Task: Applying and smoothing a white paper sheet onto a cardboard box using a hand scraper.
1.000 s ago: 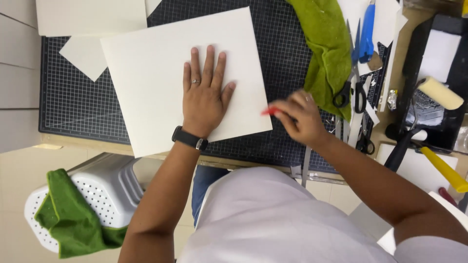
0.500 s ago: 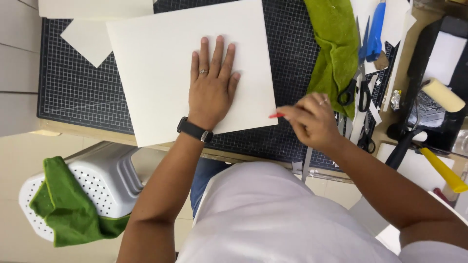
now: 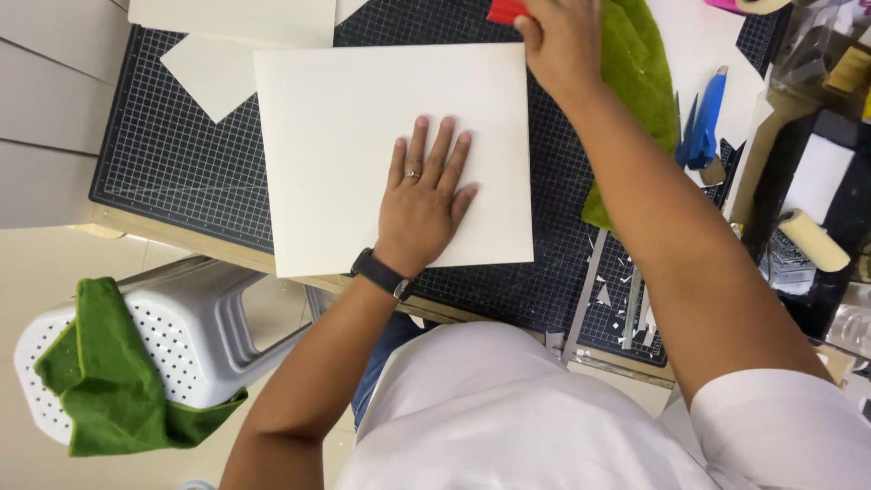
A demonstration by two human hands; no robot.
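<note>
Cream board [image 3: 363,136] pinned flat under spread left hand [image 3: 422,200]; right hand [image 3: 555,36], pinching red tool [image 3: 504,11], now at board's far corner, up from near edge.

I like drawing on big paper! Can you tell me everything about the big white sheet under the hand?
The big white sheet is a cream, nearly square piece that looks like stiff paper or card, plain and unmarked. It lies flat on the dark gridded cutting mat, slightly turned, its near edge reaching the table's front edge. The left hand presses flat on it, fingers spread. The right hand, holding something red, is at its far right corner. Another pale sheet peeks out beside it.
</note>
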